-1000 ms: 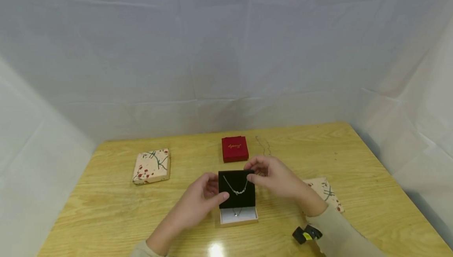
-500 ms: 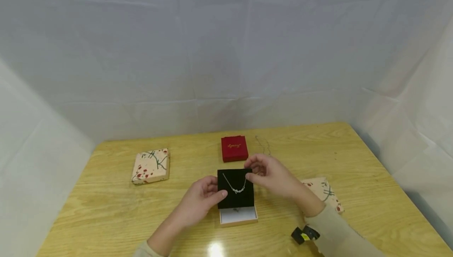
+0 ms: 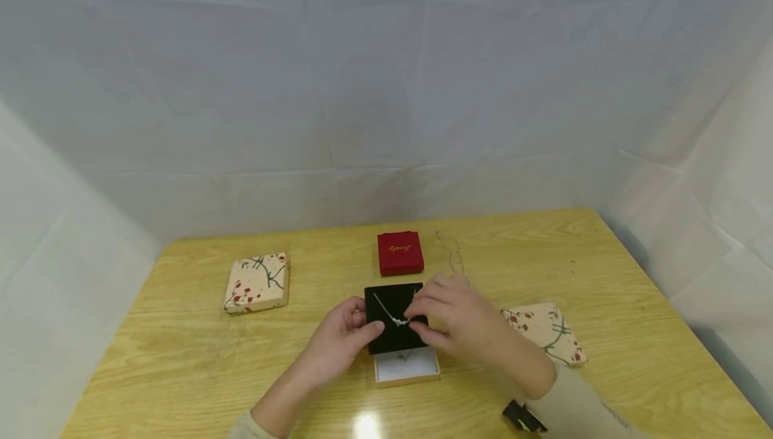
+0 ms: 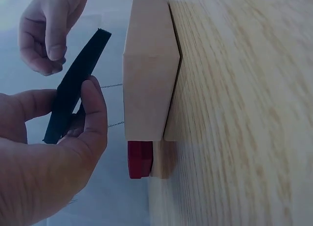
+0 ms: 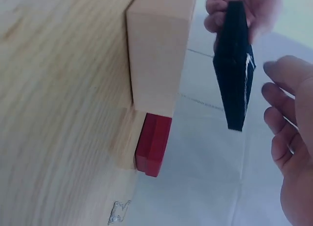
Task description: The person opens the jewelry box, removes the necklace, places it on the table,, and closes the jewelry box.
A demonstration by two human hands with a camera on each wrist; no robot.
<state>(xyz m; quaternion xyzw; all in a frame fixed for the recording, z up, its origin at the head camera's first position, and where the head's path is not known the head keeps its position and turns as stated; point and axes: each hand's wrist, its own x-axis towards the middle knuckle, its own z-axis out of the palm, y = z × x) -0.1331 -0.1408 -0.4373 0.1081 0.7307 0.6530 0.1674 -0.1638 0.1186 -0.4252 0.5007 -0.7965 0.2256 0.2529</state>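
Observation:
My left hand [image 3: 335, 342] grips a black velvet jewelry pad [image 3: 392, 343] at its left edge, thumb on the front. Across the pad's face hangs a silver necklace [image 3: 398, 321]. Thin chain strands [image 4: 116, 124] run from behind the pad to the small open box [image 3: 407, 380] below, whose inside is white. In the head view my right hand [image 3: 461, 321] overlaps the pad's right part. The right wrist view shows its loosely curved fingers [image 5: 279, 94] just off the pad's face, with nothing visible between them.
Behind the pad stands a red jewelry box [image 3: 400, 254], with a loose chain necklace [image 3: 449, 248] to its right. A flower-patterned box [image 3: 258, 284] lies at the left. Partly behind my right forearm is a flower-patterned lid [image 3: 552, 342]. White cloth [image 3: 338, 90] hangs behind the table.
My right hand has left the pad's upper right corner and moved down and left in front of its face. The left hand has shifted the pad slightly left and tilted it.

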